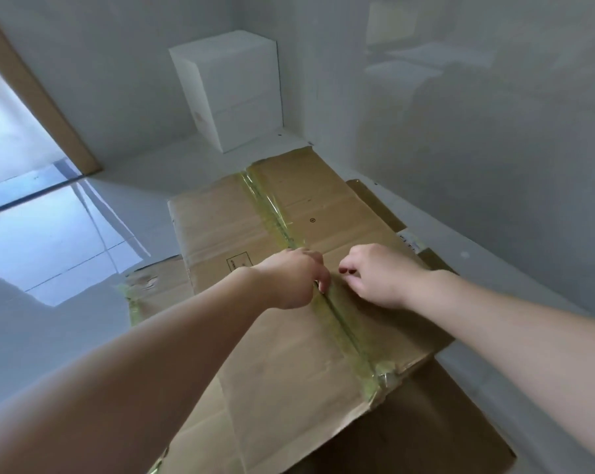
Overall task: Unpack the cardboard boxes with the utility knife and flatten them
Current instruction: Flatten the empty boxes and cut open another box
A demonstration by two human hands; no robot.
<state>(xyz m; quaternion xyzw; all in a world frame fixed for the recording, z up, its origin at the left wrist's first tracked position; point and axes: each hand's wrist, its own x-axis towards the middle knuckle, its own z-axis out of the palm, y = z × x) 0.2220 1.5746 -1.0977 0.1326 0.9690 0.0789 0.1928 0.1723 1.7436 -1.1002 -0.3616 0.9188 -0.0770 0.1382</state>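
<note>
- Head view, looking down over two bare forearms onto a brown cardboard box (282,220) on a pale floor (67,323), close to a white wall (460,131).
- Top flaps closed and sealed by a yellowish strip of tape (349,331) along the centre seam; tape wrinkled and lifting toward the far end, crumpled at the near edge.
- Left hand (291,280) curled over the seam about midway along, fingertips on or at the tape; whether pinching the tape or holding something small, impossible to tell.
- Right hand (374,275) just beside it on the right flap, fingers curled under, dark nail polish showing; nothing seen in its hold, though a pinch on the tape cannot be ruled out.
- No utility knife seen anywhere.
- Flattened cardboard (425,429) lying beneath and around the box, more showing at the left and far right; judged as one box or more already dealt with.
- Judged early on this box: seam not yet opened, contents not yet out, flattening still to come.
- White box (234,90) standing closed in the far corner.
</note>
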